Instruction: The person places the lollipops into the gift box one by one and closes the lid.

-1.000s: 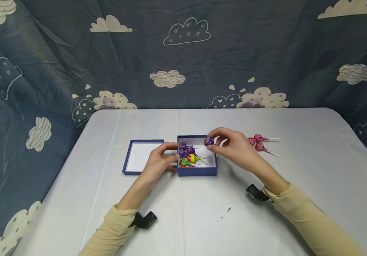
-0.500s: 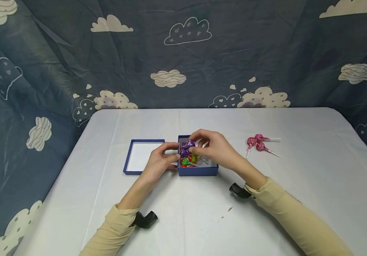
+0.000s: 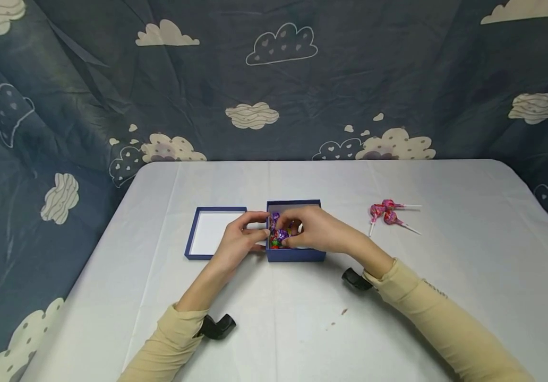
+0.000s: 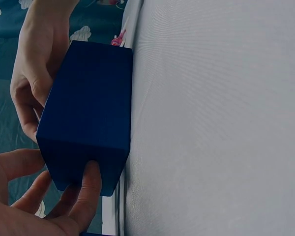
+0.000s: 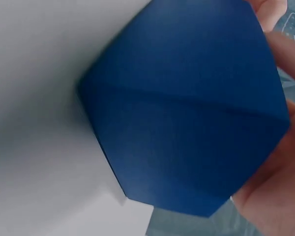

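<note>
A blue box (image 3: 296, 256) with a pale interior holds several wrapped lollipops. My left hand (image 3: 238, 236) grips its left end, fingertips set along the rim and end wall; in the left wrist view a finger (image 4: 89, 184) lies against that end. Reaching inside, my right hand (image 3: 324, 231) pinches a purple lollipop (image 3: 281, 234) by its head between thumb and index finger, low over the other candies. Another purple lollipop (image 3: 274, 218) shows behind it. My right hand covers most of the contents. In the right wrist view the box's walls (image 5: 182, 142) hide the fingertips.
To the left of the box lies a blue-edged lid (image 3: 213, 233), white inside up, partly behind my left hand. A few pink-wrapped lollipops (image 3: 390, 217) lie on the white-covered table (image 3: 312, 339) to the right. A dark cloud-print cloth (image 3: 274, 85) hangs behind.
My right hand has carried the purple lollipop from the box's right side leftward, then down and nearer among the other candies. My left hand has stayed at the box's left end.
</note>
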Demonstrator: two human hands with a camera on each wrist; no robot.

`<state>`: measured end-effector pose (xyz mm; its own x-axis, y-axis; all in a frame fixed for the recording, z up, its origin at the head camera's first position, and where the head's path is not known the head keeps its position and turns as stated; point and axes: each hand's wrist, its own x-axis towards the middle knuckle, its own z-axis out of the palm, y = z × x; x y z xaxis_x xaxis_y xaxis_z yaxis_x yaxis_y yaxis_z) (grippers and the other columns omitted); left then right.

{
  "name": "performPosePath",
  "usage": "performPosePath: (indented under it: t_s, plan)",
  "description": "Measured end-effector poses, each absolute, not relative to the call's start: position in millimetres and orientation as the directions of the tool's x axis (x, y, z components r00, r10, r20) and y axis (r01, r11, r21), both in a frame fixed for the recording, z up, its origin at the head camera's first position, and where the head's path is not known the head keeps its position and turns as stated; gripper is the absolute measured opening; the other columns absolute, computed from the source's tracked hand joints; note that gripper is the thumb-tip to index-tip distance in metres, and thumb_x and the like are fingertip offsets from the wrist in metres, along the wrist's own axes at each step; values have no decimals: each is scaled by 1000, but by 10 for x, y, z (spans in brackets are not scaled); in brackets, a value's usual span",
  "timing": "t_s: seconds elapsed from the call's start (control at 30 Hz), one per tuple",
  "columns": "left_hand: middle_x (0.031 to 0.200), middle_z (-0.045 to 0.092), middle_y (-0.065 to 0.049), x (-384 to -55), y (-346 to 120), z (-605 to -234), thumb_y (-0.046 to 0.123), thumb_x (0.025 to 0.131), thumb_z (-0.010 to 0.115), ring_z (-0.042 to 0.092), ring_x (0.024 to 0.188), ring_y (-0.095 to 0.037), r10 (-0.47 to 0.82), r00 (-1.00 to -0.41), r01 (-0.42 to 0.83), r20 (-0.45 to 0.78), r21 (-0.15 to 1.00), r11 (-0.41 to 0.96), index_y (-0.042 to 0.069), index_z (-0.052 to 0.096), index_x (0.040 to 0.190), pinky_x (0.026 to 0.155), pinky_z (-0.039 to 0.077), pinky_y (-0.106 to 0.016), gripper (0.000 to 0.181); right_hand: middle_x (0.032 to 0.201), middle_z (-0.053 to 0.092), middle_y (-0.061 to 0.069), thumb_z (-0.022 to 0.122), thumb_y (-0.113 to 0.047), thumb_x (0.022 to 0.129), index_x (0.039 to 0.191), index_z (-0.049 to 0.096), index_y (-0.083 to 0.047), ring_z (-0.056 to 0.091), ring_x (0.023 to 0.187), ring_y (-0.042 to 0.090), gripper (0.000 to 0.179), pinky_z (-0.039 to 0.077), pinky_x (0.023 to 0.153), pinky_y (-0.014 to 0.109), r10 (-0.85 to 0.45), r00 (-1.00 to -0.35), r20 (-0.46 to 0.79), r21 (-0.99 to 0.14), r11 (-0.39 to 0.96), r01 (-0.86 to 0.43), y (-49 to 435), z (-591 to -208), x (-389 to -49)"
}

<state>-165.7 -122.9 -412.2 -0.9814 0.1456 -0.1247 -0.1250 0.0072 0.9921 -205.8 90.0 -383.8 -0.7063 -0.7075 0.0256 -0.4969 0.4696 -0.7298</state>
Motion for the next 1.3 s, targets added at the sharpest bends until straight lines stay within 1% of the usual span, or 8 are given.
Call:
performPosePath:
  t_s: [0.27,0.5,0.63,0.73,0.9,1.03,1.2,1.3]
  plan:
    - [127,56,-17,-1651,-1240,-4135,-2,88,64,65,92,-26,157,-979,-128,-128,992,8,3,60,130,77,58,-40,43,84,63,-6,75,-10,82,101,68,-20,58,77,14,23,52,62,30,-784,-610,-111,-694,501,-517,942,-3772,-2189]
    - [126,57,-14,-1639,-1243,-4129,-1,88,65,65,92,-28,150,-980,-128,-128,992,12,5,61,128,75,59,-39,41,87,65,-7,74,-8,83,103,70,-20,60,80,14,23,55,71,30,-828,-537,-162,-702,479,-527,937,-3774,-2267]
    - [126,58,-15,-1644,-1247,-4133,-1,88,65,65,92,-29,151,-981,-121,-120,993,8,3,61,129,74,59,-38,41,87,65,-7,74,-7,83,101,71,-20,59,80,14,23,55,70,30,-832,-526,-175,-683,487,-544,920,-3785,-2291]
    - [126,58,-17,-1652,-1249,-4133,-1,88,65,65,93,-29,152,-981,-120,-120,993,10,3,60,129,74,59,-37,41,87,64,-8,75,-8,82,100,71,-21,58,79,13,22,53,68,29,-833,-526,-173,-641,500,-582,901,-3802,-2300]
    - [127,57,-16,-1658,-1251,-4128,-1,88,65,65,94,-32,154,-980,-126,-126,992,12,2,60,129,74,59,-36,41,94,64,-12,76,-9,81,100,72,-22,57,78,11,23,51,68,28,-837,-527,-150,-565,510,-649,869,-3840,-2307]
    - [126,57,-15,-1657,-1248,-4125,-1,89,65,65,93,-32,153,-981,-119,-120,993,17,2,59,130,73,59,-36,42,97,65,-14,77,-10,82,101,73,-23,57,79,11,24,50,69,28,-838,-524,-152,-545,514,-663,861,-3856,-2318]
    - [127,57,-15,-1653,-1241,-4123,-1,89,64,65,94,-31,157,-980,-118,-120,993,17,2,59,131,73,59,-36,42,99,66,-15,76,-7,83,100,74,-24,59,85,10,24,51,76,29,-855,-491,-165,-551,493,-673,872,-3848,-2339]
    - [127,57,-16,-1651,-1242,-4118,-1,89,64,65,95,-32,155,-980,-121,-122,993,14,2,59,131,73,59,-36,42,101,67,-15,75,-6,83,101,74,-23,60,89,10,25,51,80,29,-866,-470,-171,-559,478,-677,875,-3839,-2348]
